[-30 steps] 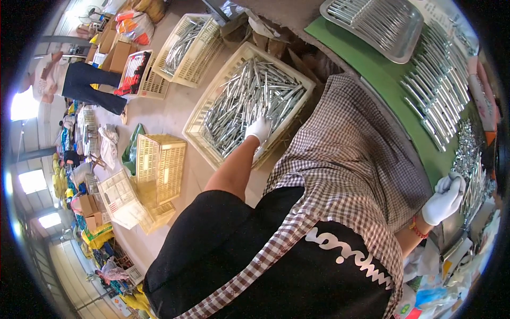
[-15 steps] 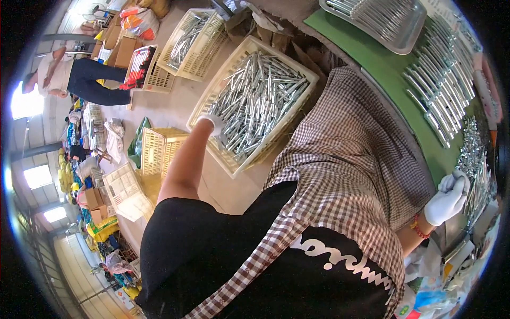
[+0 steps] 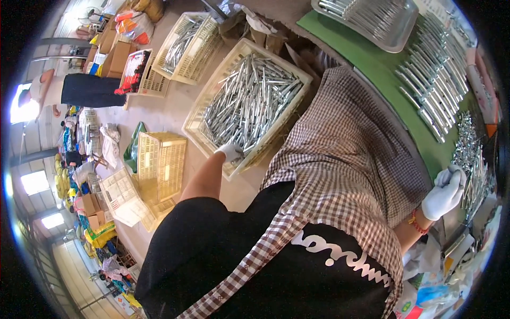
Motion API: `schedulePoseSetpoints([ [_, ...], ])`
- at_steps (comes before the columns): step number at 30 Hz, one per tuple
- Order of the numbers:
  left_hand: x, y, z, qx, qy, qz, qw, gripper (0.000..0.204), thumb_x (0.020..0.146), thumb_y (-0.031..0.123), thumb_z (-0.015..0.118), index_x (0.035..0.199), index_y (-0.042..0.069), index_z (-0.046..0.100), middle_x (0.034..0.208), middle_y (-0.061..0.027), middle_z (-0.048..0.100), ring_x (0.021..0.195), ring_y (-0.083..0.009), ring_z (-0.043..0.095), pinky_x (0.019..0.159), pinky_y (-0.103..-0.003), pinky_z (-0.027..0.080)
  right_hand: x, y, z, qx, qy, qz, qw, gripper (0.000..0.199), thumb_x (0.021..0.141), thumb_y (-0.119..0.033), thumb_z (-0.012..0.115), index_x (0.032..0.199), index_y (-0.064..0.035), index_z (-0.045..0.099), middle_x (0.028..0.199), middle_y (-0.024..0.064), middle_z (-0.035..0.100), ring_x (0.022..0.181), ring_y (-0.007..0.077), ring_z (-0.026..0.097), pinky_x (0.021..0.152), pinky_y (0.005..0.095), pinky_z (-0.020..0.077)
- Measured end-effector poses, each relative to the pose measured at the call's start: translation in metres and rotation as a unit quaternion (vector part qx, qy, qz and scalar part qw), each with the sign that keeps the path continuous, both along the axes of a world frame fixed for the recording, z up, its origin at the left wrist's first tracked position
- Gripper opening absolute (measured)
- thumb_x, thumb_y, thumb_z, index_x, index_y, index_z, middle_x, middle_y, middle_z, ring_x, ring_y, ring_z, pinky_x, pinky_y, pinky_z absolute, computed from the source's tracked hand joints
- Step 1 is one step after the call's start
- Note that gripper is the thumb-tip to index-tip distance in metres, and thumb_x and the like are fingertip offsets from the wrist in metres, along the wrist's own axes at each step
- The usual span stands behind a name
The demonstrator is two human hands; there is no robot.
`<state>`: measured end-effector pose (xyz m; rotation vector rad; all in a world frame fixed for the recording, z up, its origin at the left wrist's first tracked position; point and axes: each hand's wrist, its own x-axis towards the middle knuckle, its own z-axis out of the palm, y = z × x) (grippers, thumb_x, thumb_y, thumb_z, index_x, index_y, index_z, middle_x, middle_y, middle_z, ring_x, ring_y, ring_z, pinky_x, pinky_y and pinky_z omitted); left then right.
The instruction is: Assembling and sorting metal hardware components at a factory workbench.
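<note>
My left hand [image 3: 232, 152], in a white glove, reaches down to the near corner of a cream plastic crate [image 3: 192, 123] piled with shiny metal rods [image 3: 255, 101]. It touches the rods there, and its fingertips are too small and hidden to read. Beside the green tabletop [image 3: 366, 69] my right hand [image 3: 445, 192], gloved in white with a red bracelet at the wrist, hangs with its fingers curled together. What they hold, if anything, is hidden. Closest to it lies a heap of small metal parts [image 3: 465, 143] with thin metal pins [image 3: 474, 183] alongside.
Rows of metal rods [image 3: 433, 80] lie on the green table beside a metal tray [image 3: 374, 24] of rods. Another crate [image 3: 186, 48] of rods and a box of red-handled items [image 3: 135, 72] stand farther off. Yellow crates [image 3: 162, 165] sit at left. A person [image 3: 87, 90] stands beyond.
My left hand has moved from the crate's left side to its near corner, down among the rods. My right hand stays by the small parts, fingers still curled.
</note>
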<state>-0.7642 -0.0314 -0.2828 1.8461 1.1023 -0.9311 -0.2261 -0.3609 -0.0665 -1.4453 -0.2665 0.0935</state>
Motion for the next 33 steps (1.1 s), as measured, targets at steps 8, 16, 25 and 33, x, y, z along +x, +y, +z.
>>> schedulePoseSetpoints([
  [8, -0.020, 0.009, -0.027, 0.197, 0.026, -0.316, 0.928, 0.025, 0.087, 0.016, 0.051, 0.101, 0.004, 0.067, 0.104, -0.0154, 0.066, 0.098, -0.0317, 0.063, 0.081, -0.043, 0.051, -0.006, 0.012, -0.001, -0.052, -0.052, -0.054, 0.996, 0.010, 0.092, -0.007, 0.056, 0.097, -0.0028, 0.063, 0.075, -0.0034, 0.054, 0.063, 0.0054, 0.046, 0.056, 0.0207, 0.0372],
  [16, 0.500, -0.148, -0.062, 0.069, -0.297, -0.620, 0.723, 0.029, 0.090, 0.016, 0.048, 0.112, 0.002, 0.061, 0.106, -0.0168, 0.065, 0.099, -0.0311, 0.063, 0.082, -0.043, 0.050, 0.013, 0.002, -0.002, -0.169, -0.124, 0.016, 0.978, 0.019, 0.088, -0.023, 0.055, 0.094, -0.0086, 0.065, 0.090, 0.0140, 0.067, 0.085, 0.0307, 0.065, 0.077, 0.0370, 0.0517],
  [25, 0.588, -0.344, -0.041, 0.029, -0.409, -0.747, 0.523, 0.030, 0.090, 0.017, 0.047, 0.113, 0.001, 0.059, 0.109, -0.0175, 0.063, 0.101, -0.0315, 0.061, 0.084, -0.042, 0.049, 0.023, -0.022, -0.015, -0.262, -0.275, -0.132, 0.916, 0.018, 0.084, -0.026, 0.061, 0.078, -0.0086, 0.058, 0.069, 0.0112, 0.059, 0.067, 0.0334, 0.059, 0.061, 0.0428, 0.0472],
  [33, 0.590, -0.381, -0.039, 0.038, -0.441, -0.736, 0.512, 0.031, 0.091, 0.017, 0.047, 0.115, 0.001, 0.058, 0.111, -0.0182, 0.062, 0.103, -0.0318, 0.060, 0.086, -0.042, 0.047, 0.027, -0.011, -0.020, -0.287, -0.298, -0.148, 0.898, 0.023, 0.081, -0.028, 0.060, 0.076, -0.0056, 0.059, 0.067, 0.0156, 0.059, 0.068, 0.0377, 0.059, 0.063, 0.0468, 0.0477],
])
